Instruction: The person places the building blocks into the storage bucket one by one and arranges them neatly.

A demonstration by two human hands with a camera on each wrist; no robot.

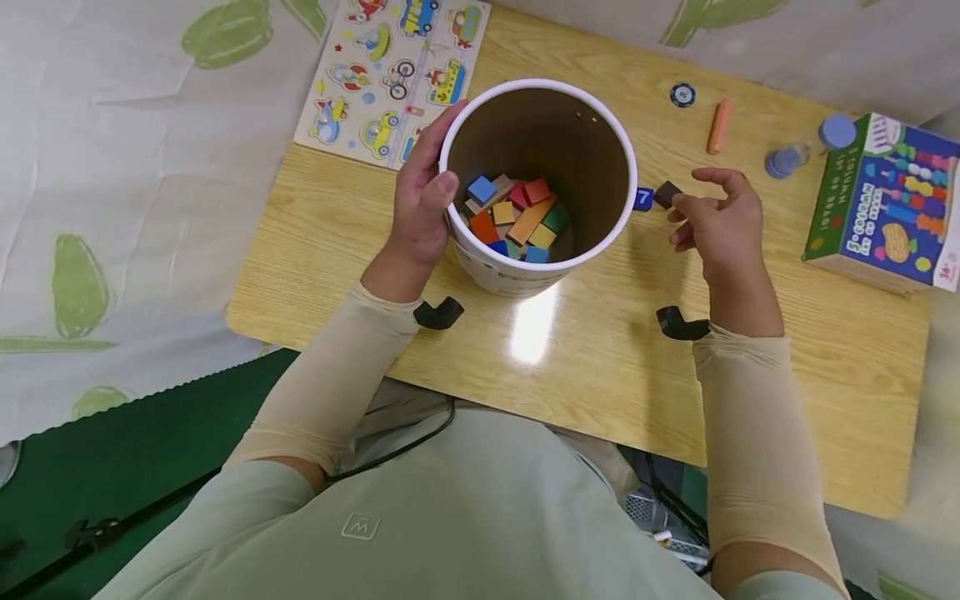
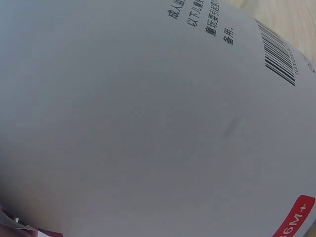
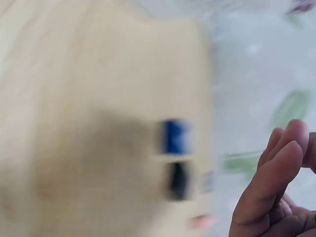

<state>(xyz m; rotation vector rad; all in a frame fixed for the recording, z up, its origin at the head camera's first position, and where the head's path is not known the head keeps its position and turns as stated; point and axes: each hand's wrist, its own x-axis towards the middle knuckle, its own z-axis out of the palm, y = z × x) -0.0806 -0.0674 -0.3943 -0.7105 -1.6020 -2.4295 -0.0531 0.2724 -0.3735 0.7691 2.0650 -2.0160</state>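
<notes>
A white round bucket (image 1: pixel 517 279) tilts on the table, its mouth facing up, with several coloured wooden blocks (image 1: pixel 528 221) at the bottom. My left hand (image 1: pixel 422 208) grips it by the left side, thumb at the rim. Its white wall (image 2: pixel 148 123), printed with a barcode, fills the left wrist view. To the bucket's right lie a blue block (image 1: pixel 643 199) marked 7 and a black block (image 1: pixel 666 195). My right hand (image 1: pixel 720 217) hovers by the black block, fingers loosely bent; the right wrist view shows both blocks apart from the fingers (image 3: pixel 276 177).
A puzzle board (image 1: pixel 345 125) with vehicle pictures lies at the back left. Behind the right hand are a blue-and-white poker chip (image 1: pixel 682 95), an orange stick (image 1: pixel 719 127), a small clear bottle (image 1: pixel 786 160) and a blue lid (image 1: pixel 837 132). A toy box (image 1: pixel 892 208) sits at the right.
</notes>
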